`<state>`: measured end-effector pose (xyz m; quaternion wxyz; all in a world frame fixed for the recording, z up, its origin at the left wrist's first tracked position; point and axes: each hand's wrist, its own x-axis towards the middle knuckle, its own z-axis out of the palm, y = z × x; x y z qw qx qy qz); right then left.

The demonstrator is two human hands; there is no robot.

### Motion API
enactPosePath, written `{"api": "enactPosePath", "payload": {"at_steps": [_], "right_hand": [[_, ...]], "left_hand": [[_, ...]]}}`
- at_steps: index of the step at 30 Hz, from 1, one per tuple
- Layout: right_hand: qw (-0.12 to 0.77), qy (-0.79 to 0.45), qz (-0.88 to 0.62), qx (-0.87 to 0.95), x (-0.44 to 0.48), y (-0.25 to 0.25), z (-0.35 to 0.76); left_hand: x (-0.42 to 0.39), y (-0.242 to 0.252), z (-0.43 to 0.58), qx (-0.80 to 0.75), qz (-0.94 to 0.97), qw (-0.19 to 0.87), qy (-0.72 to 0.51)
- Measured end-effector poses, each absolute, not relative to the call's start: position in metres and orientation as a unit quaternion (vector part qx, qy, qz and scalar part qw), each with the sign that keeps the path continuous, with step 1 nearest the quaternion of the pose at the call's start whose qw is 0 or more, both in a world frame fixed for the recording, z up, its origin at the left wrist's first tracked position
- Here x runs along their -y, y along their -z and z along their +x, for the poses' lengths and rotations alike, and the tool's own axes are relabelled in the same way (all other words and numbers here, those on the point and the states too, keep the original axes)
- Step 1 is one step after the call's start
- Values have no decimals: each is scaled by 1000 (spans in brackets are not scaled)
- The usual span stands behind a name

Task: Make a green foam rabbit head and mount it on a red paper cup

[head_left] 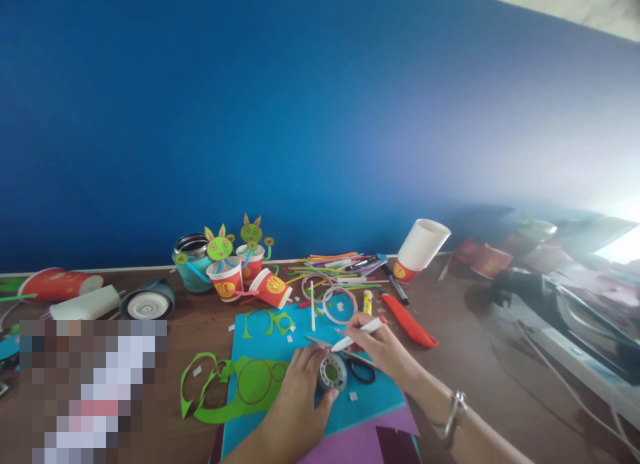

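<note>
My right hand [374, 343] grips a white marker with a red end [361, 335], its tip pointing down and left beside the tape roll. My left hand [300, 399] is curled round a roll of tape [333, 373], thumb at its near side. Green paper [235, 397] with drawn circles lies left of that hand, on a blue sheet [290, 337]. Scissors [361, 369] rest partly hidden under my right hand. A glue stick [368, 301] and two clear rings, one of them a hoop [327, 311], lie behind the hands. Green offcuts [206, 377] sit at the left.
Paper cups with green animal faces [220, 247] stand by a teal flask [193, 267]. Behind are pipe cleaners and pens [340, 267], a tall white cup [423, 244] and a red pouch [410, 321]. Purple paper [355, 444] is nearest me. A cable [560, 371] runs at right.
</note>
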<state>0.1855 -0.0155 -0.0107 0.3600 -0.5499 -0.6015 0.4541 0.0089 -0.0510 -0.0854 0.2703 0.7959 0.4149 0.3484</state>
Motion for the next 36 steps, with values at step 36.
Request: {"api": "enactPosePath", "payload": {"at_steps": [36], "right_hand": [[349,-147,-516,768,45,69,199]], "left_hand": [[38,-1,-69,-471,396,547,-567]]}}
